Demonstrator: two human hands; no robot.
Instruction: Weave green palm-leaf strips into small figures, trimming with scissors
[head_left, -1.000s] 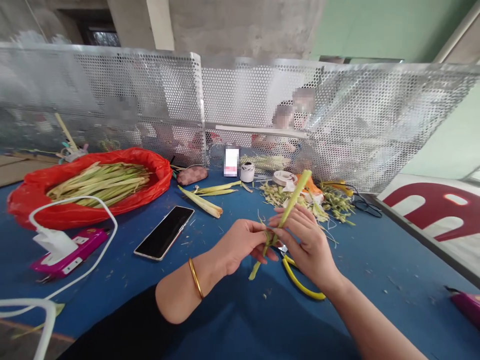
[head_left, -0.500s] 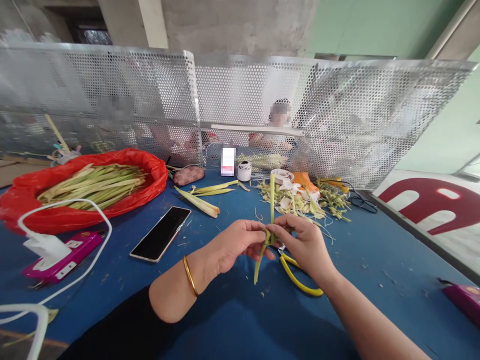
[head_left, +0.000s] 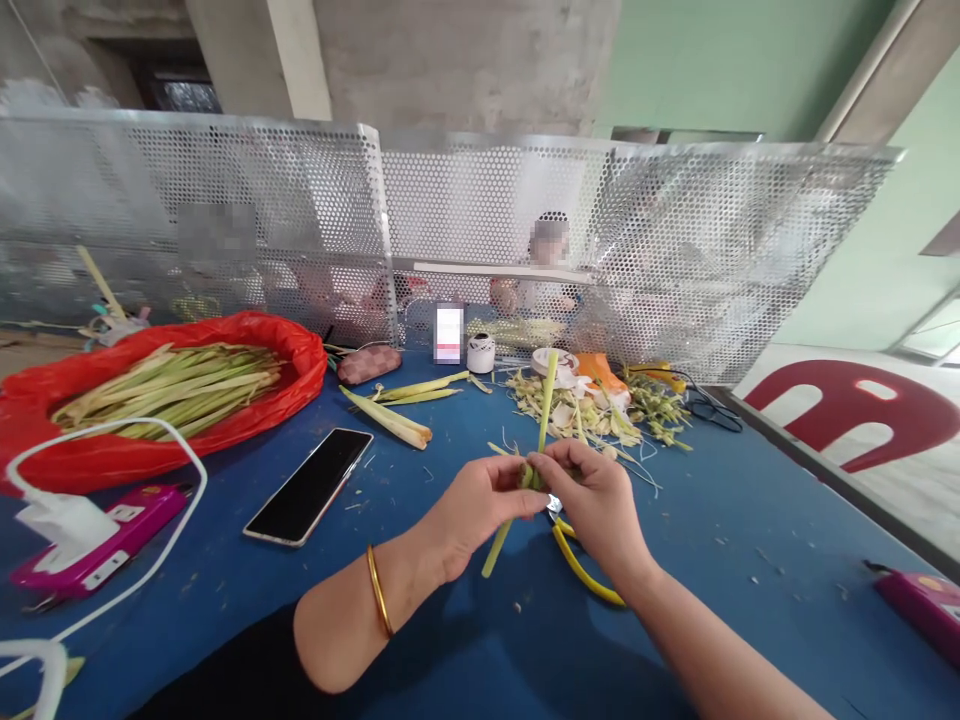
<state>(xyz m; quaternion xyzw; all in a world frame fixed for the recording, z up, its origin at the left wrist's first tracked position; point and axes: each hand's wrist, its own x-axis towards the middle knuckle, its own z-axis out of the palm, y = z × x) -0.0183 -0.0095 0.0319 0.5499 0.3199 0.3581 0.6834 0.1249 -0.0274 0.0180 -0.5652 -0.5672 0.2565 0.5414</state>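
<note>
A blue table (head_left: 712,520) stretches to a metal screen (head_left: 465,190). Near the pliers (head_left: 585,585), toward their left, both hands hold a green strip (head_left: 548,400): the left hand (head_left: 480,510) pinches its bunched middle, the right hand (head_left: 600,495) grips from the pliers' side. The strip's lower end points farther from the pliers than a moment ago, suggesting the bunch is being turned. Scraps (head_left: 570,412) lie beyond the pliers.

green strip (head_left: 548,402): partly behind right hand (head_left: 600,492); red bag (head_left: 304,350): cut off left
</note>
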